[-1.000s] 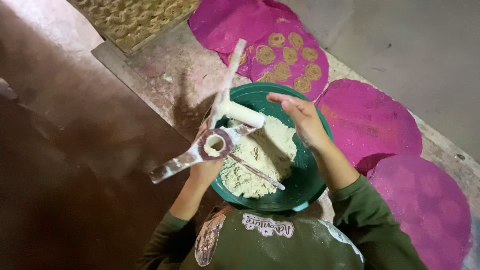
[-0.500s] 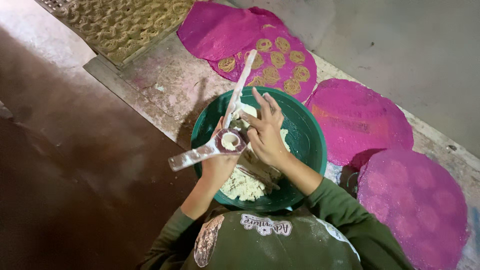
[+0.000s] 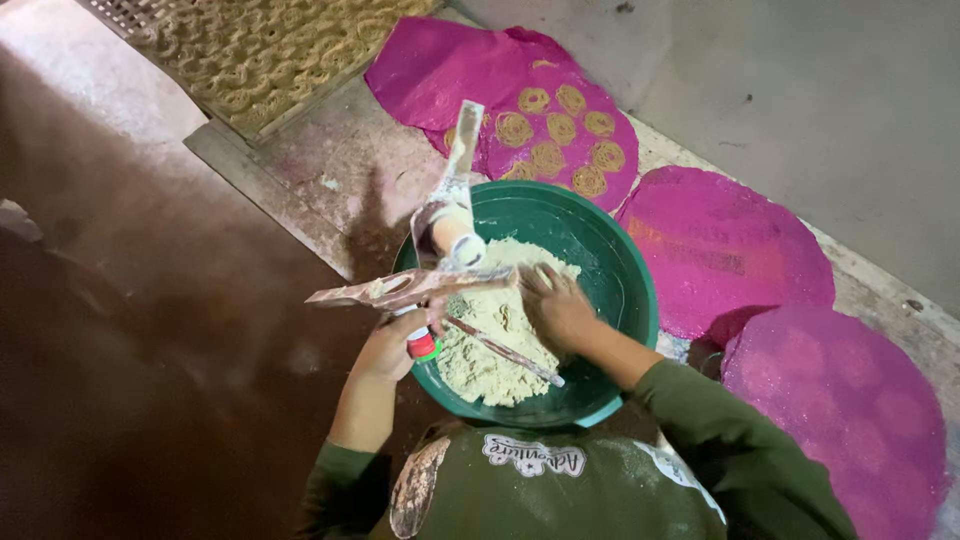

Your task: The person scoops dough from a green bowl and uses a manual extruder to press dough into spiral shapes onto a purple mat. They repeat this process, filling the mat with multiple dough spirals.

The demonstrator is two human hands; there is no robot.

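A green basin (image 3: 610, 260) sits on the floor in front of me, partly filled with pale dough (image 3: 490, 330). My left hand (image 3: 395, 340) grips a flour-coated hand press (image 3: 440, 250) with long handles, held over the basin's near left rim. My right hand (image 3: 560, 305) is down in the basin, its fingers pressed into the dough. A thin stick (image 3: 505, 350) lies across the dough.
Three round pink sheets lie around the basin: one (image 3: 540, 110) at the back carries several spiral dough coils, one (image 3: 730, 250) to the right and one (image 3: 850, 410) at the near right are bare. A woven mat (image 3: 260, 50) covered with coils lies at the top left.
My right hand has dropped from the top of the press down into the dough. The press has tilted, its handles now spread over the basin's left side.
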